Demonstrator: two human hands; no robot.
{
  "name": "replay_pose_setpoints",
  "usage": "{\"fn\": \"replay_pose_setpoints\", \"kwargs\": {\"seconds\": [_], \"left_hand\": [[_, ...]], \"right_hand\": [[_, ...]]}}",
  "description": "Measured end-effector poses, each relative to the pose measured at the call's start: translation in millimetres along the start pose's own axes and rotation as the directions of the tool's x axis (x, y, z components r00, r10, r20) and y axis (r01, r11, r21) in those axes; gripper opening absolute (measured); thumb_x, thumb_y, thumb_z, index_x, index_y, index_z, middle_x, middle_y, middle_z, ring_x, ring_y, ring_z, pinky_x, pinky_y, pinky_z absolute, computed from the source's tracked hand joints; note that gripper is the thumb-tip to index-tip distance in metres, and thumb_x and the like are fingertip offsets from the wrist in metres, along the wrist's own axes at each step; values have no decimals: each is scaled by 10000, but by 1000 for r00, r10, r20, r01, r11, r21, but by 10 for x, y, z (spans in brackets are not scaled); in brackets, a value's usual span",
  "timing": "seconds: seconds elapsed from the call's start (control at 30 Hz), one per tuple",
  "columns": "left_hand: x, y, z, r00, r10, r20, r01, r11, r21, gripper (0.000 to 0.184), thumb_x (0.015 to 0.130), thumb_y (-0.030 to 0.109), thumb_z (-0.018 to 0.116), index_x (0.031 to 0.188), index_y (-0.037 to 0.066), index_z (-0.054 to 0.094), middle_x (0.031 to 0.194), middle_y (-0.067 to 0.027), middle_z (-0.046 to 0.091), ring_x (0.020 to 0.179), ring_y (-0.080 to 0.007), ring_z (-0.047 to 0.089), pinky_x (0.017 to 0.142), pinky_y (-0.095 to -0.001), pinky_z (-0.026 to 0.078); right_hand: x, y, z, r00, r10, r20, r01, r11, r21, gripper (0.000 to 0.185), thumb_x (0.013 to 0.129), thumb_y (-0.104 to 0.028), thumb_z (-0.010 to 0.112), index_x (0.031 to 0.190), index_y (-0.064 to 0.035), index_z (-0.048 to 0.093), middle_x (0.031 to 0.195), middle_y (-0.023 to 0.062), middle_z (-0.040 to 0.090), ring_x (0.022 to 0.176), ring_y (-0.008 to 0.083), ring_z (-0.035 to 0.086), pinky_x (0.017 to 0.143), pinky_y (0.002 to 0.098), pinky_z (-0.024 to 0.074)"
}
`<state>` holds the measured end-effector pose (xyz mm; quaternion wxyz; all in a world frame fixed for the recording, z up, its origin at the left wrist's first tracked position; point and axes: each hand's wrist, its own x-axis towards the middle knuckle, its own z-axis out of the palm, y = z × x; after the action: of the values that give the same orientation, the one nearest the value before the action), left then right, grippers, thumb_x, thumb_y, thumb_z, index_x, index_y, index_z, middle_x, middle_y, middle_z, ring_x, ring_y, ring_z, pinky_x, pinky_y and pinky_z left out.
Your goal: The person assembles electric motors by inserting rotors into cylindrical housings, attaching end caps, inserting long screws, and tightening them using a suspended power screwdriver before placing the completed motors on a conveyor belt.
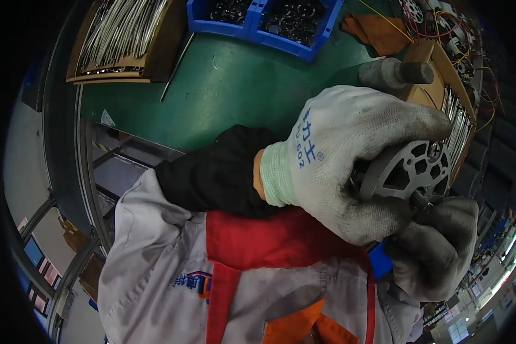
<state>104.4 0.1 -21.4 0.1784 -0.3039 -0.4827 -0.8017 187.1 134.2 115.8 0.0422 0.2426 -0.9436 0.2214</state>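
Sitting between gloved hands (352, 155) (436, 246) is a metal part (417, 175) (spoked).

L hand (350, 149) 1, R hand (438, 252) 1, tot. 2. Metal disc (417, 176), qty 1. Blue bins (218, 27), qty 2; small dark pcs (292, 23) in ea., too many to ct. Cardboard boxes (106, 75), qty 2; boxed rods (120, 28) many, no exact ct. Loose rod (178, 67), qty 1. Grey cylindrical pc (381, 73), qty 1. Brown cloth (378, 34), qty 1. Green table (218, 86), qty 1.
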Motion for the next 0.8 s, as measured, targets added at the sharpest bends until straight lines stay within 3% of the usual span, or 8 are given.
{"fn": "replay_pose_setpoints", "kwargs": {"seconds": [0.1,0.33,0.4,0.43,0.5,0.7,0.8], "left_hand": [[55,50,-60,997,-20,73,14,996,83,691,513,316,751,1125,8,663,940,-141,704,818,-299,694,705,-368,560],[58,40,-51,998,31,55,-36,994,100,686,513,301,749,1122,-2,664,933,-145,703,815,-296,695,708,-375,563],[51,38,-53,998,9,57,-12,998,63,690,512,298,753,1126,-4,663,934,-148,702,819,-293,698,717,-377,564],[59,37,-69,998,12,56,-15,998,64,690,512,298,753,1126,-4,663,934,-148,702,819,-293,698,717,-377,564],[76,52,-126,977,130,170,-152,981,122,645,727,326,612,1127,-178,578,1040,-284,667,873,-337,710,775,-382,590],[119,119,-182,969,57,240,-90,987,132,635,761,337,609,1128,-179,571,1054,-290,662,891,-347,708,770,-386,587],[140,111,-193,963,97,251,-136,980,143,637,786,359,598,1127,-179,572,1053,-290,663,894,-346,708,766,-385,586]], "right_hand": [[-13,26,-17,1000,-9,22,9,1000,-21,345,826,-399,717,970,-95,644,835,88,564,743,212,567,598,332,469],[42,-41,83,998,12,-64,-17,997,-77,345,830,-423,709,947,-106,637,812,60,546,710,193,544,561,314,440],[94,-37,87,995,7,-100,-15,997,-73,317,667,-302,809,921,-191,655,777,5,550,648,141,573,488,259,445],[97,-37,79,995,5,-101,-12,997,-74,317,667,-302,809,921,-191,655,777,5,550,648,141,573,488,259,445],[94,-43,63,997,7,-75,-13,997,-79,340,652,-293,824,925,-189,652,775,5,552,648,148,575,492,266,448],[97,-37,52,996,-3,-87,-1,999,-42,375,639,-310,837,941,-187,651,775,8,557,651,156,580,492,269,449],[98,-40,51,997,19,-79,-23,999,-40,378,639,-321,839,939,-187,652,778,11,560,646,156,580,491,274,451]]}}
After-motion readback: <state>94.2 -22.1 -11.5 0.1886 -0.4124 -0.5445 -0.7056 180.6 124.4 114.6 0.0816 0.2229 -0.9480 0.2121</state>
